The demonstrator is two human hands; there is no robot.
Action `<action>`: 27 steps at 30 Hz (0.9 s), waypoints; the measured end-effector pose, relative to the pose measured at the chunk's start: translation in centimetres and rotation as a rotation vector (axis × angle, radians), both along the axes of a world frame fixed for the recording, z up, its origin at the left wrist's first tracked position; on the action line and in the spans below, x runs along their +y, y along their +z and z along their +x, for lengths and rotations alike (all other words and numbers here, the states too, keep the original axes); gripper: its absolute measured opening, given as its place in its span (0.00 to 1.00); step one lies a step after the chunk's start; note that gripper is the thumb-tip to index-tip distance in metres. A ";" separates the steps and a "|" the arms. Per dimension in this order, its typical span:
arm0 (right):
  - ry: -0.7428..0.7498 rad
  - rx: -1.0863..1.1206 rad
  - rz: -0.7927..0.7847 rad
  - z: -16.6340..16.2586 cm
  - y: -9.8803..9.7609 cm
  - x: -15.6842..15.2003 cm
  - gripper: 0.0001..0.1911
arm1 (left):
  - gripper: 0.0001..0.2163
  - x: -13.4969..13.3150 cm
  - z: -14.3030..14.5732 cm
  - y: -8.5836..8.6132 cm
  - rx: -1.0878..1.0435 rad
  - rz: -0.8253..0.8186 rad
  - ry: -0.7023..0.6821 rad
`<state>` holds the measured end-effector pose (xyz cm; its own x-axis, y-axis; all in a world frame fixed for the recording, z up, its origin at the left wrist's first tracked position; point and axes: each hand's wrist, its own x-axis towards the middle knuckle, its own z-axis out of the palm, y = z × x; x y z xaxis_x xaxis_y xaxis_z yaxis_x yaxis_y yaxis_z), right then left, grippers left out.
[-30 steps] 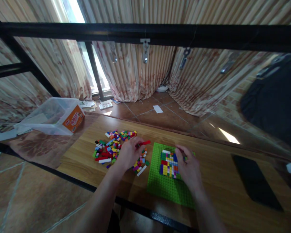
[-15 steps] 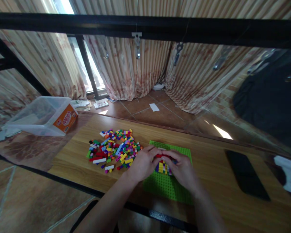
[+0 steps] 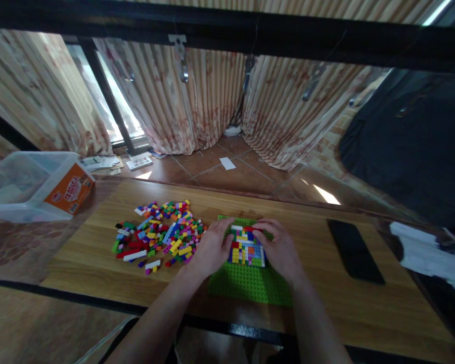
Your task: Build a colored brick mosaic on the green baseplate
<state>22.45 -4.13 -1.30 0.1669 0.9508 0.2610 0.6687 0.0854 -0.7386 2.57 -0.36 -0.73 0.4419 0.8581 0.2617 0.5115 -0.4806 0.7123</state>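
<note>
A patterned layer of coloured toy bricks [image 3: 246, 250] sits on the upper part of a green baseplate [image 3: 250, 285]. My left hand [image 3: 211, 247] rests at the left side of this layer, thumb and fingers apart, with nothing visible between them. At the top right corner, my right hand [image 3: 279, 247] has its forefinger and thumb closed about the end of a red brick [image 3: 249, 229]. The right fingers partly cover that corner. Left of the baseplate lies a loose heap of mixed bricks [image 3: 167, 235], close to my left hand.
A black phone-like slab [image 3: 354, 251] lies on the wooden table [image 3: 307, 303] at the right, with white papers [image 3: 428, 253] beyond it. A clear plastic bin [image 3: 26, 184] with an orange label stands at the left. A black bar [image 3: 220, 25] crosses overhead with hanging clips.
My left hand has drawn away to the left from the red brick, uncovering more of the brick layer. My right hand stays at the top right corner. The view has turned slightly right.
</note>
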 end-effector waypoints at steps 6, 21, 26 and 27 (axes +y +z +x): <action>0.034 0.029 -0.024 -0.5 0.2 0.2 0.10 | 0.20 0.0 0.5 -0.3 0.019 -0.037 -0.001; 0.014 0.037 -0.018 -1.4 -0.7 0.5 0.07 | 0.17 0.3 0.8 -0.4 0.033 -0.023 0.012; 0.030 -0.002 -0.029 -1.3 -0.3 0.5 0.08 | 0.15 0.8 1.1 -0.4 0.038 -0.017 0.019; 0.037 -0.007 -0.029 -1.3 -0.3 0.5 0.08 | 0.14 0.8 1.2 -0.4 0.040 -0.015 0.018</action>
